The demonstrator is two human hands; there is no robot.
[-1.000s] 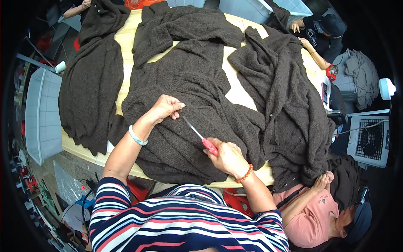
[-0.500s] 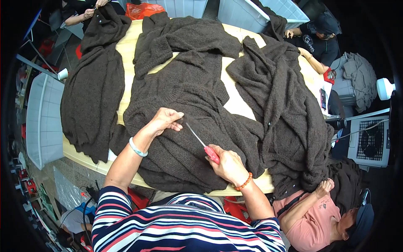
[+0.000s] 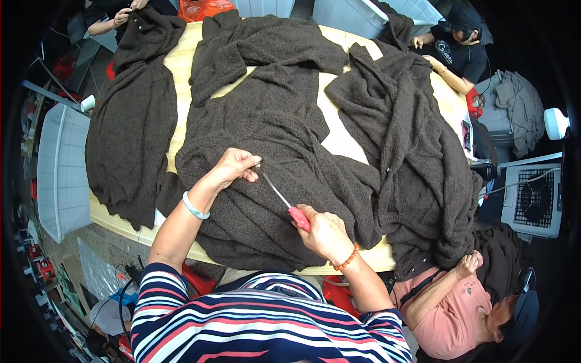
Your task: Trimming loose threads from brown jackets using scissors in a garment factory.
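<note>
A dark brown knitted garment [image 3: 272, 212] lies bunched on the table in front of me. Above its middle, my left hand [image 3: 233, 166] pinches with thumb and fingers; something tiny shows at the fingertips, too small to name. A red-handled tool with a thin metal shaft [image 3: 298, 216], much like a screwdriver, is gripped in my right hand [image 3: 328, 235]. Its shaft slants up and left, and the tip ends just by the left fingertips. Whether the tip touches what the left hand pinches, I cannot tell.
More brown knitted garments [image 3: 130, 145] cover the pale wooden table [image 3: 172, 139]. Co-workers sit at the far left, far right and near right, one in a pink shirt [image 3: 451, 314]. Large pale bins [image 3: 65, 175] stand around, with a red plastic bag [image 3: 206, 10] at the back.
The whole view has shifted slightly. Both hands and the tool keep nearly the same pose, a little farther up and left in the picture.
</note>
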